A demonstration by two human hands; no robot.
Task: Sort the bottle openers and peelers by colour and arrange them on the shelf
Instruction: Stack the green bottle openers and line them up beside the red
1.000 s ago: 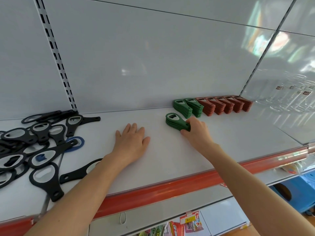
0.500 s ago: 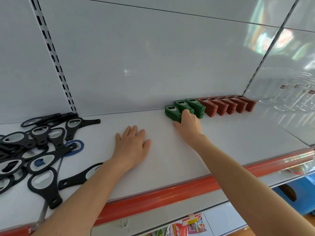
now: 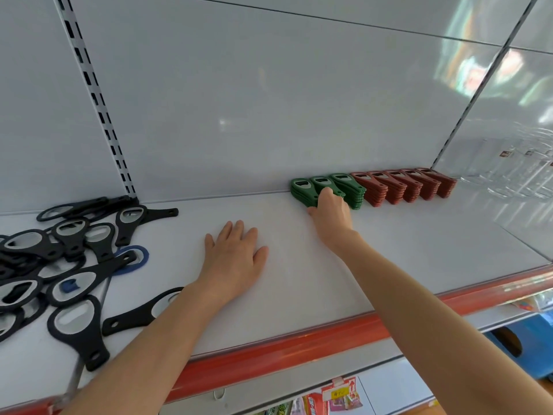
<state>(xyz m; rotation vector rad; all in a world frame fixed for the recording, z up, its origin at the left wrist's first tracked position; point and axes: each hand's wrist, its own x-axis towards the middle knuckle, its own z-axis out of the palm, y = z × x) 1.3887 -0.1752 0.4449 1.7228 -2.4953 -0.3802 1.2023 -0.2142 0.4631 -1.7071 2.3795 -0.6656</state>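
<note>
Green stacks of openers (image 3: pixel 344 182) stood along the back edge of the shelf (image 3: pixel 419 250), red stacks (image 3: pixel 404 185) beside them toward its right corner. The right hand (image 3: pixel 330 214) gripped the leftmost green stack (image 3: pixel 300 187) (fingers curled over it); the left hand (image 3: pixel 233 259) lay flat, fingers spread, near black openers (image 3: pixel 68 244) heaped left.

Nothing reads clearly; marks on the yellow tag (image 3: pixel 339 393) under the shelf (image 3: pixel 299 289) are blurred.
</note>
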